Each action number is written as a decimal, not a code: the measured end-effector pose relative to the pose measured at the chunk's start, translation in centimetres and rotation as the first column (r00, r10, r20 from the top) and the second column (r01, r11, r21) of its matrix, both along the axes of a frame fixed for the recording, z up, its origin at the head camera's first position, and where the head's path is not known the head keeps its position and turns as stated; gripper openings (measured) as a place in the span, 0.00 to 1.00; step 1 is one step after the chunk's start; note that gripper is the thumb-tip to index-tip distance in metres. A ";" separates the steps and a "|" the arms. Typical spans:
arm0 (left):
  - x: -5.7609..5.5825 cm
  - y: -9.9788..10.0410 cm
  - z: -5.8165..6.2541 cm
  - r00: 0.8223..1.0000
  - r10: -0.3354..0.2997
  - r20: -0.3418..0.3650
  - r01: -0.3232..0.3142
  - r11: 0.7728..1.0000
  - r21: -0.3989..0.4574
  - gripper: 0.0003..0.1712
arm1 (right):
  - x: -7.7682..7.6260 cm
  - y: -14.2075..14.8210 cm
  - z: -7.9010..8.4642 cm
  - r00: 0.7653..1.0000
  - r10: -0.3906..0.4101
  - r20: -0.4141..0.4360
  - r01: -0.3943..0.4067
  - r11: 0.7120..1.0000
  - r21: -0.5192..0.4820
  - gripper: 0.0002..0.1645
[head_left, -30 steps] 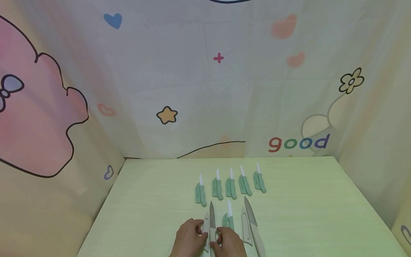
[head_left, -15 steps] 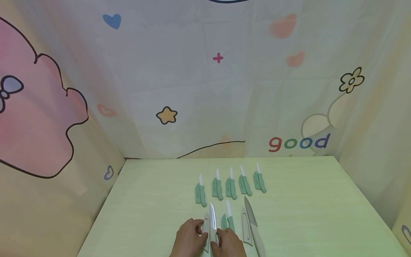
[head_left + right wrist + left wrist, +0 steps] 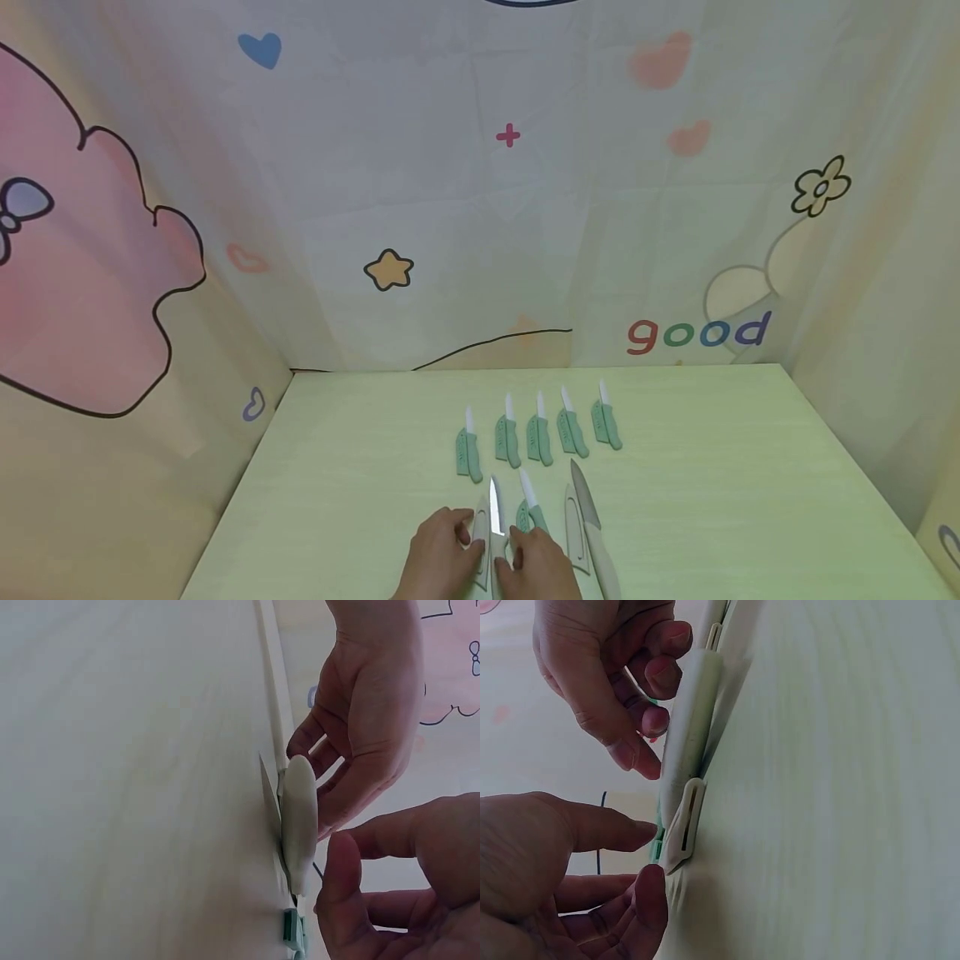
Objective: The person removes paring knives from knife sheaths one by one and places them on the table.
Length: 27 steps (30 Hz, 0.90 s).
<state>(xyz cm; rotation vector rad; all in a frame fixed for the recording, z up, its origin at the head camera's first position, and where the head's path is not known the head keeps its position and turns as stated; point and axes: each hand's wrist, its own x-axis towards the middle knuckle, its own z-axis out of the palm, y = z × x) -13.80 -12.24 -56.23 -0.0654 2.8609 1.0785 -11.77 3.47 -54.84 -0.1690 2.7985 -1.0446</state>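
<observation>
A pale knife sheath [image 3: 482,542] lies beside a larger knife [image 3: 496,546] with a bare blade and whitish handle. My left hand [image 3: 438,550] has its thumb and fingertips at the sheath's left side; the left wrist view shows a gap between them. My right hand [image 3: 538,562] is at the handle's right side, thumb apparently touching it; no finger shows wrapped around the handle [image 3: 694,720] in the left wrist view. Beyond the right hand is a small green-handled knife [image 3: 531,496] with its green sheath [image 3: 522,514], partly hidden.
Several small green-handled knives [image 3: 508,437] with green sheaths stand in a row farther back. To the right lie a second large knife [image 3: 594,525] and its pale sheath [image 3: 575,533]. A printed curtain [image 3: 450,183] rises behind the pale green table [image 3: 720,467].
The larger knife has shifted slightly towards me and its blade now shines. The near green-handled knife has tilted, its tip moving left. My left hand has barely moved; my right fingers have shifted a little.
</observation>
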 end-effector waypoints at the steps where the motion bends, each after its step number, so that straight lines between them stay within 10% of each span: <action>1: 0.0 0.0 0.1 1.000 0.005 -0.003 -0.005 1.000 0.008 0.23 | 0.0 0.0 0.1 1.000 -0.011 -0.004 0.011 1.000 -0.009 0.26; 14: -0.3 -0.8 1.0 0.983 -0.038 -0.179 0.041 0.999 0.015 0.22 | -0.3 1.2 0.3 0.984 -0.039 -0.176 0.024 0.996 -0.087 0.24; 21: -1.0 -1.3 2.6 0.967 -0.112 -0.229 0.128 0.990 0.056 0.22 | -1.1 3.2 1.4 0.991 -0.044 -0.130 0.020 0.984 -0.180 0.24; 27: -2.7 -1.0 5.1 0.908 -0.120 -0.401 0.127 0.992 -0.009 0.22 | -3.4 6.8 2.9 0.968 -0.104 -0.230 0.076 0.989 -0.129 0.30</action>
